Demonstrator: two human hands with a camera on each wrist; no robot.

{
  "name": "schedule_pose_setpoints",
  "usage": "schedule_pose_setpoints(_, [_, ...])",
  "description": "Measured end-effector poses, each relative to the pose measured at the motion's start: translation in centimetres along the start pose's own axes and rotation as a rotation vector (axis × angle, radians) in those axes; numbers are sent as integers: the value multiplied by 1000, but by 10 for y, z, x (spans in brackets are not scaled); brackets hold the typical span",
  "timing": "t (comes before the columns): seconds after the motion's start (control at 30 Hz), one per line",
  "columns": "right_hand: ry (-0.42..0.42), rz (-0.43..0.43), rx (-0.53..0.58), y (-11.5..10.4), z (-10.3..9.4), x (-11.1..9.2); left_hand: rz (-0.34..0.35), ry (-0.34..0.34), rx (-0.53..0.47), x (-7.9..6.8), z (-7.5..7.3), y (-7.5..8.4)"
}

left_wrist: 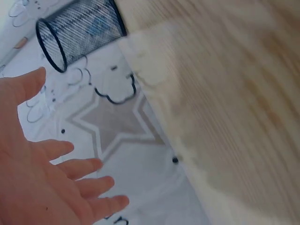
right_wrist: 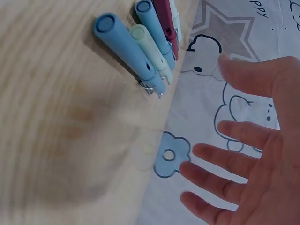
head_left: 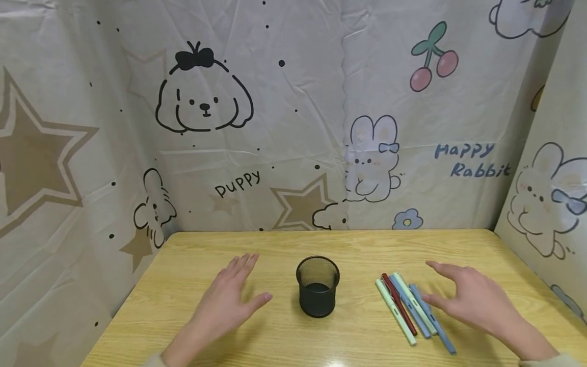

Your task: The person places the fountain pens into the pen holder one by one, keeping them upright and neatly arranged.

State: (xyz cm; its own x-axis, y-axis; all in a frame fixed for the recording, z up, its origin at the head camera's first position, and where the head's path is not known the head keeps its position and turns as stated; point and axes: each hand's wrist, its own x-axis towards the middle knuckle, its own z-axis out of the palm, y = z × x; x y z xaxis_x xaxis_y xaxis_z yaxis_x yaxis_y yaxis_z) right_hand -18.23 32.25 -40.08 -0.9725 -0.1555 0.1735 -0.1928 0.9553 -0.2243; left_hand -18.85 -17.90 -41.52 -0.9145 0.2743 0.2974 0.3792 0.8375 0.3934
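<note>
l-wrist cam: mesh cup (left_wrist: pixel 89 33); r-wrist: pens (right_wrist: pixel 150 50); head: both

- A black mesh cylindrical pen cup (head_left: pixel 317 304) stood upright, its round mouth facing up.
- A pale green slim pen (head_left: pixel 396 312) lay toward the cup's 4 o'clock, one end aimed at 11, the other at 5.
- Beside it at 3 o'clock lay a dark red slim pen (head_left: pixel 400 306), roughly parallel.
- Next came a blue slim pen (head_left: pixel 410 307), then a second pale green pen (head_left: pixel 416 305).
- A second blue pen (head_left: pixel 433 320) lay outermost, slanting toward 5.
</note>
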Motion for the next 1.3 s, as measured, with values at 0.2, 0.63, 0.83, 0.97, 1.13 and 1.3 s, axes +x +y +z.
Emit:
schedule_pose_setpoints(0.2, [-132, 27, 131, 10, 6, 0, -82, -76, -259, 2, 9, 17])
schedule_pose_setpoints(0.63, [-195, -33, 309, 26, 23, -8, -5, -229, -609, 21, 35, 41])
schedule_pose_setpoints(0.83, [-200, -41, 339, 27, 26, -11, -47, -250, -744, 29, 41, 45])
schedule_pose_setpoints(0.97, [-203, -40, 348, 28, 28, -12, -62, -246, -796, 32, 46, 47])
schedule_pose_setpoints(1.13, [-206, -40, 360, 29, 28, -12, -57, -246, -834, 36, 49, 50])
schedule_pose_setpoints(1.3, [-223, -44, 369, 29, 28, -12, -51, -258, -862, 38, 51, 52])
